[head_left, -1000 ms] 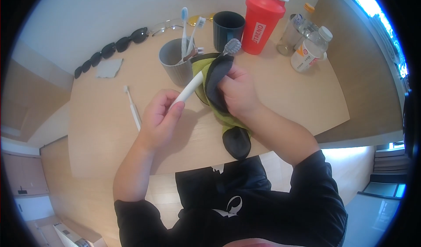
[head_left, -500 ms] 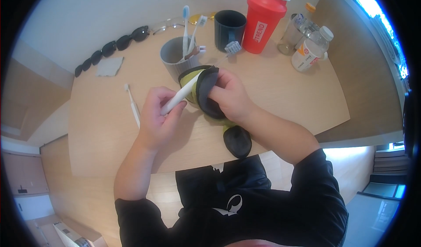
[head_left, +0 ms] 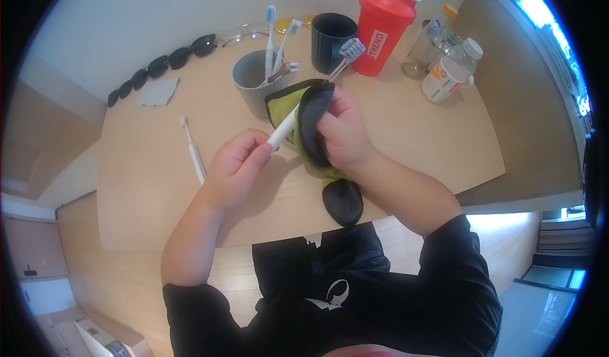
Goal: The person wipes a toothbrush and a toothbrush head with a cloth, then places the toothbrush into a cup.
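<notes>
My left hand (head_left: 240, 167) is closed round the lower end of a thick white toothbrush handle (head_left: 283, 130). The brush head (head_left: 352, 51), with grey-white bristles, points up and away. A green and dark grey cloth (head_left: 285, 103) with black edging is folded about the middle of the toothbrush. My right hand (head_left: 346, 132) pinches that cloth from the right side; its fingertips are partly hidden in the fold. From the cloth a dark grey end (head_left: 342, 202) hangs down near the table's front edge. Beside my hands stands a grey ribbed cup (head_left: 250, 81) with several toothbrushes (head_left: 271, 37).
Another white toothbrush (head_left: 193, 149) lies at the left of the table (head_left: 146, 192). Along the back are sunglasses (head_left: 180, 59), clear glasses (head_left: 244, 33) and a grey cloth piece (head_left: 158, 92). A dark cup (head_left: 331, 43), red shaker bottle (head_left: 382, 33) and clear bottles (head_left: 451, 71) stand back right.
Both hands have moved slightly up and to the right with the toothbrush and cloth. The brush head now sits higher and further right, and the cloth covers more of the handle.
</notes>
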The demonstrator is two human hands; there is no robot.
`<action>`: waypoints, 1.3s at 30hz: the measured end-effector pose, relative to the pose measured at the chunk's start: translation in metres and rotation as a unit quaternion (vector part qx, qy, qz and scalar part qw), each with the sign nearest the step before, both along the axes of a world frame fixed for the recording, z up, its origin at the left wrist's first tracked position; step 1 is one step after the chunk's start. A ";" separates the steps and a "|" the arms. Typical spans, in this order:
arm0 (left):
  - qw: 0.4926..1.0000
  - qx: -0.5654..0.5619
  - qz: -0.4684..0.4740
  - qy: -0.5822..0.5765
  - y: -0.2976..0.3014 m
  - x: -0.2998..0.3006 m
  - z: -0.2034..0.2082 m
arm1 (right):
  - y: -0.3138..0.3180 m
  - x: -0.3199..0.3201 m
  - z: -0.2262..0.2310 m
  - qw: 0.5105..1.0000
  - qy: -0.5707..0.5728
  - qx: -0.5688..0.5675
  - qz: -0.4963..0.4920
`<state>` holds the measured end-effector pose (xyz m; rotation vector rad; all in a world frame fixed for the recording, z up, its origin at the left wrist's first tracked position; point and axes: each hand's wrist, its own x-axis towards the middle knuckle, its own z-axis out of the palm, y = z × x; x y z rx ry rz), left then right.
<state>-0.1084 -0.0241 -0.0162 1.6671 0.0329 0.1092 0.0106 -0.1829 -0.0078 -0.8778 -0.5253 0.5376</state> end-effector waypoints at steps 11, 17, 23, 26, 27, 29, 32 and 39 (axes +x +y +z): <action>0.979 0.162 -0.001 -0.126 0.010 -0.008 0.001 | -0.008 -0.006 0.013 0.988 -0.050 -0.075 0.123; 0.971 -0.150 0.011 -0.189 0.018 -0.008 0.003 | -0.011 -0.010 0.012 0.946 -0.094 -0.113 0.288; 0.970 -0.074 -0.071 -0.219 0.009 -0.003 0.013 | -0.009 -0.012 0.012 0.920 -0.112 -0.147 0.346; 0.978 -0.057 -0.073 -0.188 0.003 -0.005 0.015 | -0.010 -0.012 0.012 0.924 -0.109 -0.152 0.334; 0.975 -0.049 -0.095 -0.196 0.006 -0.004 0.011 | -0.010 -0.013 0.014 0.917 -0.112 -0.164 0.346; 0.971 -0.040 -0.117 -0.203 0.011 -0.004 0.009 | -0.009 -0.014 0.016 0.909 -0.115 -0.175 0.359; 0.969 -0.025 -0.124 -0.213 0.011 -0.004 0.009 | -0.009 -0.014 0.013 0.909 -0.111 -0.164 0.367; 0.963 -0.050 -0.081 -0.250 0.005 -0.003 0.012 | -0.007 -0.010 0.008 0.889 -0.161 -0.199 0.380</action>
